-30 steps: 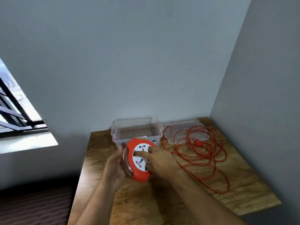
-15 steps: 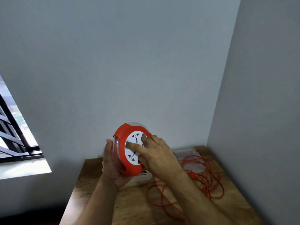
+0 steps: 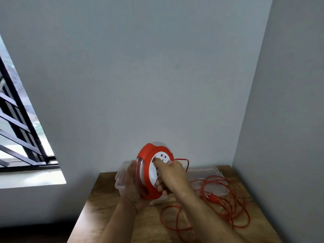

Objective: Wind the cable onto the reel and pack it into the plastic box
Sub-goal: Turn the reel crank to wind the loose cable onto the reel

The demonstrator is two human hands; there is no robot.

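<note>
Reel sits raised above the desk: your left hand grips its back, your right hand curls over its white socket face. Orange cable lies looped toward the desk's right edge, partly over the clear lid; plastic box stands behind your left hand.

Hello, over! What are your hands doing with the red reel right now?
Left hand grips reel, held above table. Right hand on white socket face, fingers curled. Cable mostly loose on table, draped over clear lid. Box behind left hand.
</note>
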